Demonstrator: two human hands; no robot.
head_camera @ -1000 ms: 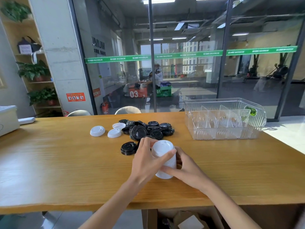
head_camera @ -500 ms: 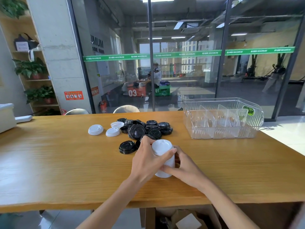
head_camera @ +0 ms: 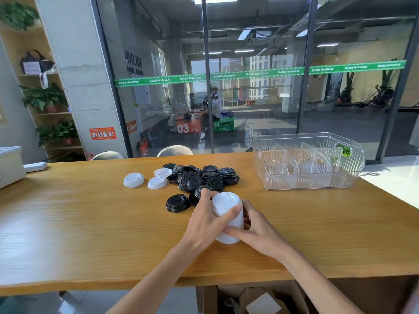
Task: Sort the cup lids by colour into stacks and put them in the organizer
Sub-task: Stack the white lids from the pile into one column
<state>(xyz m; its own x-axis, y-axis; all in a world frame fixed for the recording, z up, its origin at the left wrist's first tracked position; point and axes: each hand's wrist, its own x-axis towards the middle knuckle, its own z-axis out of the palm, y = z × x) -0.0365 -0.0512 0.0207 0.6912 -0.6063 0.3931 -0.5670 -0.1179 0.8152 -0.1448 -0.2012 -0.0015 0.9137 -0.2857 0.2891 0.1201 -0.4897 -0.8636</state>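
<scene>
Unchanged over the last second: tall stack of white plastic cup lids [head_camera: 227,217] gripped by left hand [head_camera: 207,219] and right hand [head_camera: 256,230]; squaring apparently unfinished.

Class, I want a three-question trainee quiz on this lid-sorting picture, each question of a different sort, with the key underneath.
1. True or false: the clear organizer already holds a stack of lids.
2. What do the left hand and right hand hold between them?
A. a black lid
B. the white lid stack
C. a divider
3. How many loose white lids lie left of the black lid pile?

Key
1. False: its compartments show no lids.
2. B; both hands grip it, standing on the wooden table.
3. Three.
</scene>
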